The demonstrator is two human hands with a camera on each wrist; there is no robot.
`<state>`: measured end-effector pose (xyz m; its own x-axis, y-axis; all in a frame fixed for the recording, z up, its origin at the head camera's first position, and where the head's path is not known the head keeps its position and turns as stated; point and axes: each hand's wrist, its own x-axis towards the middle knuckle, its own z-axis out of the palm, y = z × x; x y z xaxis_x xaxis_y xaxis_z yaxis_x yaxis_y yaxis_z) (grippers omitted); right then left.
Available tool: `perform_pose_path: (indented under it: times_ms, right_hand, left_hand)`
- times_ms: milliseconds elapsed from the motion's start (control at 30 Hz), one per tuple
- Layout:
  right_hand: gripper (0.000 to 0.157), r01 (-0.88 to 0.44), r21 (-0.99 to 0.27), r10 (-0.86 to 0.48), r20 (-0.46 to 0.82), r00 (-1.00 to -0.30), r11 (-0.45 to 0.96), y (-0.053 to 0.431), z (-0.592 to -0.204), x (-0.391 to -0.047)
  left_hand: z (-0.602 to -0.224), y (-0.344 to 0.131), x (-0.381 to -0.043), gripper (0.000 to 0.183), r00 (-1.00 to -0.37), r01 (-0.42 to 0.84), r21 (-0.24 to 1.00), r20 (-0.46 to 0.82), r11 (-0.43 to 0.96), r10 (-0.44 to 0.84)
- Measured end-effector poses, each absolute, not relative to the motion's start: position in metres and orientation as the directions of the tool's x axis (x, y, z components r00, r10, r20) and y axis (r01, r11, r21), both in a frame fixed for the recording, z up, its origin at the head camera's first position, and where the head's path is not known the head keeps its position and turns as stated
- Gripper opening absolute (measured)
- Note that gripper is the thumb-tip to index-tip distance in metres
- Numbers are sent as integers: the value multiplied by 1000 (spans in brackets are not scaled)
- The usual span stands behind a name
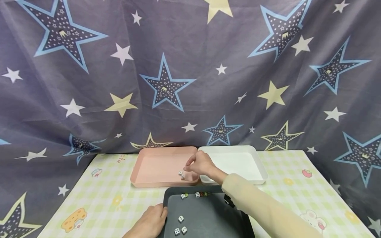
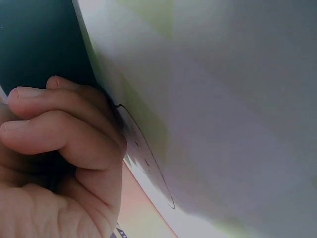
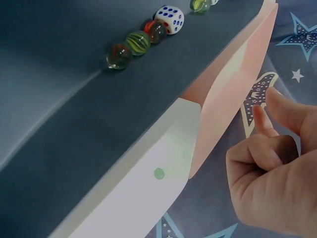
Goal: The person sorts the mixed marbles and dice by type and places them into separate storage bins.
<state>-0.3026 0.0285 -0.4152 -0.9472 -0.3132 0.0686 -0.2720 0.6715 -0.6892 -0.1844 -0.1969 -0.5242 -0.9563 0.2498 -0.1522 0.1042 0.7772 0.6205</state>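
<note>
My right hand (image 1: 200,163) is above the right end of a pink tray (image 1: 160,181). Two small white dice (image 1: 182,177) are just below its fingertips, one probably in mid-fall. In the right wrist view, thumb and forefinger stand apart with no object between them. My left hand (image 1: 150,219) rests at the left rim of a dark grey tray (image 1: 208,215); its fingers (image 2: 59,129) are loosely bent beside the tray's wall. Inside the grey tray lie several dice (image 1: 181,218) and glass marbles (image 3: 138,43), some lined up along the far side.
A white tray (image 1: 263,177) stands directly right of the pink one, behind the grey tray. All three rest on a green-checked tablecloth (image 1: 113,188) with cartoon prints. A star-patterned curtain (image 1: 190,66) hangs behind the table.
</note>
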Motion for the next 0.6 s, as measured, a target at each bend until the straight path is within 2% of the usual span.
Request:
perform_pose_path:
  times_ms: [133, 367, 600]
  right_hand:
    - [9, -278, -701, -330, 63, -942, 657, 32, -414, -298]
    - [10, -284, -727, -352, 62, -934, 625, 38, -412, -289]
    - [13, -292, -731, -369, 59, -928, 617, 44, -410, -282]
  left_hand:
    - [-500, -187, -174, 32, -966, 78, 596, -154, 799, 210]
    - [-528, -196, -186, 38, -960, 92, 600, -158, 795, 230]
    - [-513, -192, -180, 37, -958, 80, 597, -174, 798, 226]
